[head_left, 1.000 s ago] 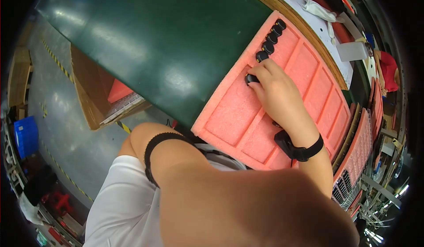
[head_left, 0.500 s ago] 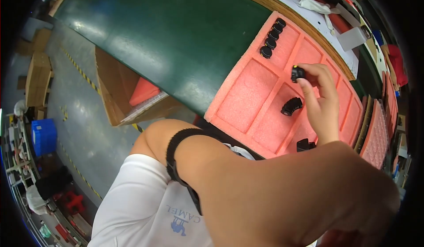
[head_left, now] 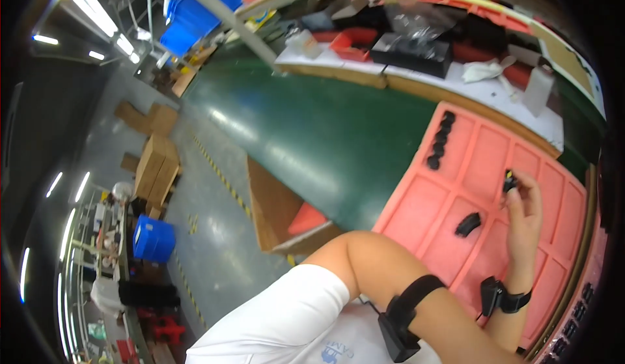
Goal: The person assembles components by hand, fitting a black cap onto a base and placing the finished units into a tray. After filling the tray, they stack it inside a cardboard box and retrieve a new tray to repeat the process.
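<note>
My right hand [head_left: 526,211] is closed over a pink foam tray [head_left: 423,198], its thumb and fingers pinching a small black part [head_left: 509,182] with a yellow mark. A black band with a small box [head_left: 493,295] circles that wrist. Toward the tray's far left, a row of similar black parts [head_left: 441,140] fills one edge of a compartment. A curved black cluster of parts [head_left: 467,224] lies in another compartment, left of the hand. My left arm [head_left: 430,299] crosses in front with a strapped black box on it; its hand is out of view.
The tray rests on a long green table [head_left: 312,129]. Behind it runs a white shelf [head_left: 403,81] with a black box [head_left: 413,55], a red bin [head_left: 353,43] and a white cloth [head_left: 485,70]. An open cardboard box [head_left: 270,201] stands on the floor left of the tray.
The view has swung up, showing more of the shelf and ceiling lights. My left forearm has shifted lower, uncovering the right wrist. The right hand keeps its pinch on the black part.
</note>
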### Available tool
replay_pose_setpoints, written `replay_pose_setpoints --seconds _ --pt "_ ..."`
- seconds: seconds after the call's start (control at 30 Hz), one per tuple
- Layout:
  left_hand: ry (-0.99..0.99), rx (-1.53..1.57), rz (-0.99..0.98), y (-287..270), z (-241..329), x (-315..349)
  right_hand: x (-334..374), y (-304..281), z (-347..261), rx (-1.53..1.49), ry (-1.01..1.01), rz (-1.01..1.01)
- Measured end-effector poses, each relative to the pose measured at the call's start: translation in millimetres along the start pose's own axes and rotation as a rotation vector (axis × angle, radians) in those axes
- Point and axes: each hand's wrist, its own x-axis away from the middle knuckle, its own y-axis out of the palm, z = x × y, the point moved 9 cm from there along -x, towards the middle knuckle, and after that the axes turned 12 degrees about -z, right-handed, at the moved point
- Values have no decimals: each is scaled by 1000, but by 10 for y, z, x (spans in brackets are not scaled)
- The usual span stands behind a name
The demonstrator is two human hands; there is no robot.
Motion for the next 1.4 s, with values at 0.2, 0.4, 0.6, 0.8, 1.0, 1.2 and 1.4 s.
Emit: replay_pose_setpoints --seconds 0.2,0.4,0.6,0.8,1.0,1.2,1.4 --pt "-100 -79 247 -642 -129 718 56 -21 -265 -130 -101 61" --pt "-221 -95 1110 -1683 -170 2500 -18 123 -278 -65 -54 -76" --pt "-180 -80 1097 -1750 -509 2417 -18 120 -483 261 -211 -18" --pt "-125 -125 992 -1710 -443 2372 -80 246 -364 359 -202 -121" --pt "-126 -321 940 -1645 -425 2405 -60 258 -336 268 -122 -106" --pt "-67 -78 1033 -1673 -456 2445 -18 207 -69 -117 30 -123" --pt "-74 76 1065 -1673 -533 2463 30 309 214 -1010 291 -80"
